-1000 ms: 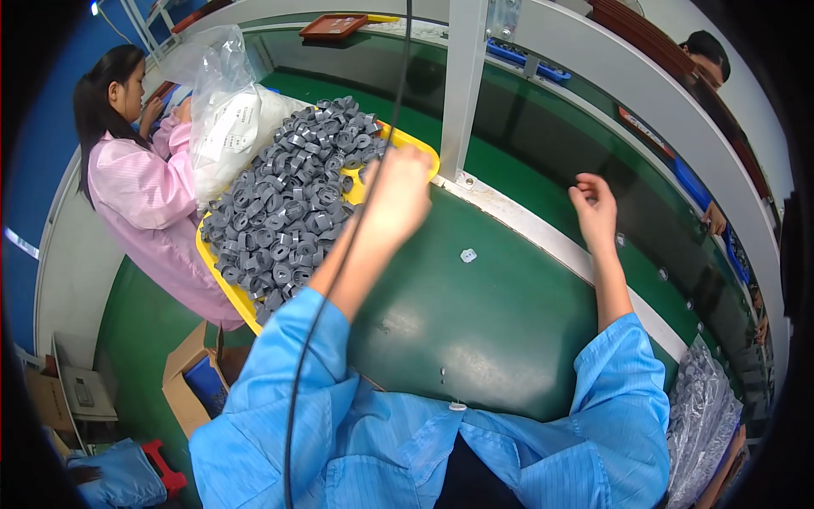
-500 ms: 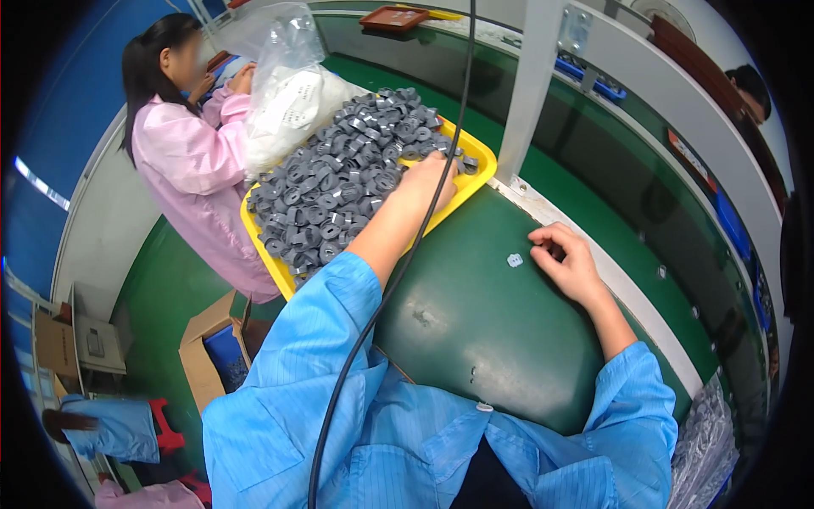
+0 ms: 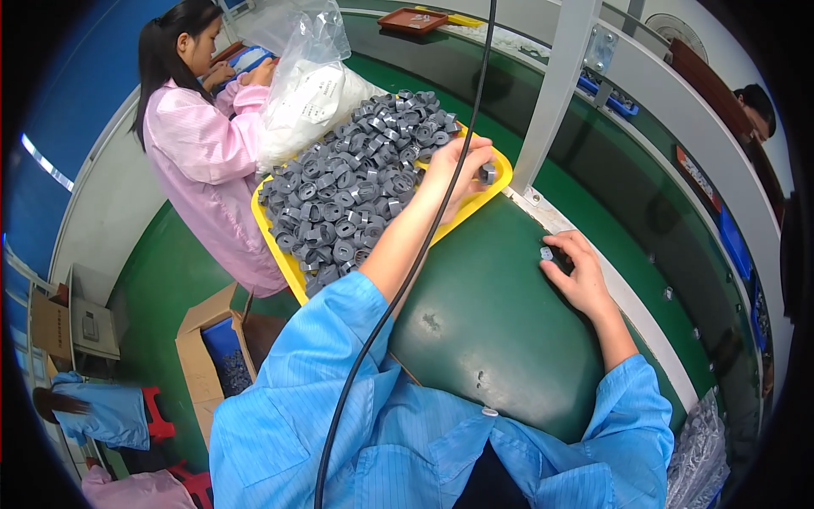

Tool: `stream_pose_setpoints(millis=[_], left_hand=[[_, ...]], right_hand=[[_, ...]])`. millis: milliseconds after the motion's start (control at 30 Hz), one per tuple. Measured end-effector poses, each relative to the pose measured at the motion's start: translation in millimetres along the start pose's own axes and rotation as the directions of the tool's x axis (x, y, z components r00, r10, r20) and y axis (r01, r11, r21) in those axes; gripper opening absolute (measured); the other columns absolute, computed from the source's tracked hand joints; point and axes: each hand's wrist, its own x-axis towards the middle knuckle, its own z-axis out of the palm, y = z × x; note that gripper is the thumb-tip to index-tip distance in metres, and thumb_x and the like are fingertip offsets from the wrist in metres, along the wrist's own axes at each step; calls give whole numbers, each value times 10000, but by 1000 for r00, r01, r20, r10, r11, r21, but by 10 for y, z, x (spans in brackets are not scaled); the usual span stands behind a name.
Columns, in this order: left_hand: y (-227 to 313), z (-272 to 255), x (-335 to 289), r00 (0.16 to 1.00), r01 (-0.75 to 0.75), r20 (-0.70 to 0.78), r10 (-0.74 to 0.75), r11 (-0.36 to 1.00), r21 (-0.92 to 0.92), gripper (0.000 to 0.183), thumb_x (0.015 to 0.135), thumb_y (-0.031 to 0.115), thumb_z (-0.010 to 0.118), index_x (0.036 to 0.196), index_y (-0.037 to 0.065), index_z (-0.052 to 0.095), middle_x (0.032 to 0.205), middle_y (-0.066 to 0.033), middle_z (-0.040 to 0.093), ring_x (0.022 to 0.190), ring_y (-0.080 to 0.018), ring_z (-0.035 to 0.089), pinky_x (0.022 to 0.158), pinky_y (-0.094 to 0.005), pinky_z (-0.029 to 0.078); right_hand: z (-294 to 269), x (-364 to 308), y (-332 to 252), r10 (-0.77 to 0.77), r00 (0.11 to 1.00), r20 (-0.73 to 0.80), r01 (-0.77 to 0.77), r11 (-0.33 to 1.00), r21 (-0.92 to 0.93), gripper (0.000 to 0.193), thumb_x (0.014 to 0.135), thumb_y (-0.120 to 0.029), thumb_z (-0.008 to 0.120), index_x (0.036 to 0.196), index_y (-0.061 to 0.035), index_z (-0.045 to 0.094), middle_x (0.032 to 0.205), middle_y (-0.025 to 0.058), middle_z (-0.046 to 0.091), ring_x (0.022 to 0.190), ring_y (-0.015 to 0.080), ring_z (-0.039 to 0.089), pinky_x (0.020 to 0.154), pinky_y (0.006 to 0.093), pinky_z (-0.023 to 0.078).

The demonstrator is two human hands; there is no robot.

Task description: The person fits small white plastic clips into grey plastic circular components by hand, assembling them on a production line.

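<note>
Grey ring-shaped parts (image 3: 335, 199) lie heaped, jumbled at left; one grey part (image 3: 487, 174) sits to their right. Farther right, the right hand (image 3: 581, 273) pinches a small pale piece (image 3: 547, 254).

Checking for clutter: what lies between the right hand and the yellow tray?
The head view shows bare green tabletop between the yellow tray and the right hand, which has a small pale piece at its fingertips.

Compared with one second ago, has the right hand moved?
Yes: against the fixed pale post, the right hand has shifted left and nearer the wearer, now at the small pale piece.
</note>
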Motion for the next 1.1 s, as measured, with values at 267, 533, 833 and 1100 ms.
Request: stream_pose_setpoints(millis=[267,533,833,1100], left_hand=[[-553,382,-306,923,346,312,-227,845,-407,328,932,159,555,1244,83,486,1109,-50,598,811,-122,578,709,-289,505],[-596,384,-324,969,-50,248,-5,976,212,325,840,103,680,1149,29,612,967,-15,621,778,-67,537,689,-210,426],[-653,415,-393,976,-79,219,13,952,296,455,769,40,721,1204,55,589,978,-61,652,776,-112,609,667,-253,505],[-682,466,-414,909,-409,213,359,664,626,407,719,93,753,1093,55,596,808,-119,647,697,-192,641,645,-298,509]], right_hand=[[2,33,94,-75,996,-44,77,996,39,260,776,-14,640,1035,-30,629,1002,91,582,937,233,573,791,316,475],[-126,82,446,361,917,-171,-304,908,287,130,836,-107,637,916,-10,672,764,22,643,693,68,544,647,216,459],[36,29,191,-23,995,-93,10,991,-137,202,817,-135,655,986,-26,673,887,105,604,885,269,553,788,364,460],[128,28,82,-82,994,-74,61,968,-242,199,811,-137,667,960,-5,672,830,91,590,845,223,572,743,327,472]])
